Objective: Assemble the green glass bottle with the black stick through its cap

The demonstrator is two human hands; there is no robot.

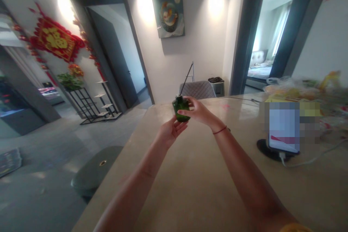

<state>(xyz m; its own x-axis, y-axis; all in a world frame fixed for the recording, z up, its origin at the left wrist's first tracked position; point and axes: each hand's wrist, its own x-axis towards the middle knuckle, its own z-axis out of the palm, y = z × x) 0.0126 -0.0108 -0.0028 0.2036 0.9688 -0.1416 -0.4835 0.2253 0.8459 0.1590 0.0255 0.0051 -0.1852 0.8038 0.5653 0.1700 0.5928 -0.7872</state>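
Observation:
A small green glass bottle (181, 108) with dark reed sticks (187, 76) rising from its neck is held up over the beige table (195, 188). My right hand (199, 111) grips the bottle from the right side, fingers wrapped round its body. My left hand (171, 130) cups under the bottle from below, fingers curled up against its base. A red string circles my right wrist.
A phone on a round black stand (282, 141) with a white cable sits at the table's right. Plastic bags with fruit (304, 87) lie behind it. A grey chair (197, 88) stands at the far end; a round grey stool (95, 170) is left of the table.

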